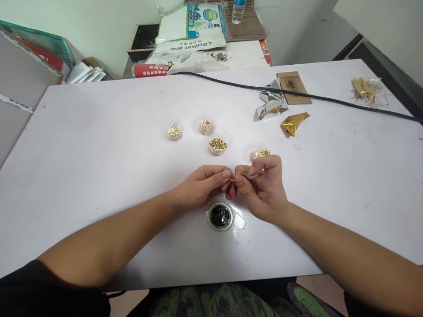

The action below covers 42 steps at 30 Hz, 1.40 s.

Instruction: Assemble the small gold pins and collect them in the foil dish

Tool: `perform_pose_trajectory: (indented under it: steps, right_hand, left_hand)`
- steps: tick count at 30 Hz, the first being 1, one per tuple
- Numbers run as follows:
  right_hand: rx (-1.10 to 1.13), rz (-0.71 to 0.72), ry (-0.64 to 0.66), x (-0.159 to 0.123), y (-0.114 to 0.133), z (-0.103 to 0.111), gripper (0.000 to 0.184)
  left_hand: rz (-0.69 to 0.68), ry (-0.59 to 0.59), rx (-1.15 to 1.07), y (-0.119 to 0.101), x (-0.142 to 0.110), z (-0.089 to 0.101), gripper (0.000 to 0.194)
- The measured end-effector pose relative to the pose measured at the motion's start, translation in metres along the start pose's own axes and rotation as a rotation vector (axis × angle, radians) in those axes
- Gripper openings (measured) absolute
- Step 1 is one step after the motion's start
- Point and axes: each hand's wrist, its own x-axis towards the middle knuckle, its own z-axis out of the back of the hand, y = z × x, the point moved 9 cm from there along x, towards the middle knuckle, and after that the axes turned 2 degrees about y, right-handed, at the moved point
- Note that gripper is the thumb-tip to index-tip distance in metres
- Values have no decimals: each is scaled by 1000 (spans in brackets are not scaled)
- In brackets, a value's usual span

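Observation:
Between the fingertips of both hands is a thin gold-coloured metal pin (232,180), its ends hidden by the fingers. My left hand (211,182) pinches it from the left with thumb and forefinger. From the right, my right hand (264,187) closes thumb and finger on the other end. Just behind the right hand stands a clear cup (261,155) of gold pins, partly covered by the fingers. Farther back are a cup with short gold pieces (217,146), another cup of small gold parts (206,127) and a cup of longer gold pins (174,132).
A round black-centred grommet (220,216) is set in the white table (115,154) below my hands. A black cable (228,82) crosses the back. Silver foil packets (272,108), a gold foil piece (294,124), brown cardboard (294,88) and a bag of gold parts (366,90) lie back right.

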Motion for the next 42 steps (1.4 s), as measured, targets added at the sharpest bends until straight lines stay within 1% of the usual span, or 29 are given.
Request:
perform_pose_trajectory:
  steps: [3, 6, 9, 12, 18, 24, 30, 37, 42]
  right_hand:
    - [-22, 9, 11, 1, 1, 1, 21]
    - [-74, 2, 2, 2, 1, 3, 23]
    - [-104, 23, -5, 2, 2, 4, 24]
    - [-101, 35, -8, 1, 2, 5, 25]
    - [-122, -55, -69, -1, -3, 9, 26]
    - [-109, -148, -118, -3, -10, 12, 28]
    - [-62, -214, -172, -5, -15, 12, 25]
    - [-40, -263, -226, -7, -20, 13, 22]
    - [-20, -285, -270, -8, -23, 14, 21]
  left_hand:
    - [-24, -9, 67, -1, -1, 2, 42]
    - [-79, -40, 194, -6, -1, 5, 43]
    - [-148, -57, 314, -12, -2, 6, 40]
    - [-181, -63, 409, -16, -3, 5, 37]
    - [-181, -149, 573, -23, -4, 5, 42]
    - [-209, -205, 664, -26, -7, 6, 41]
    - [-254, -241, 706, -28, -8, 7, 34]
    - [-260, -301, 785, -29, -10, 7, 33]
    - [-298, -323, 819, -32, -11, 6, 30]
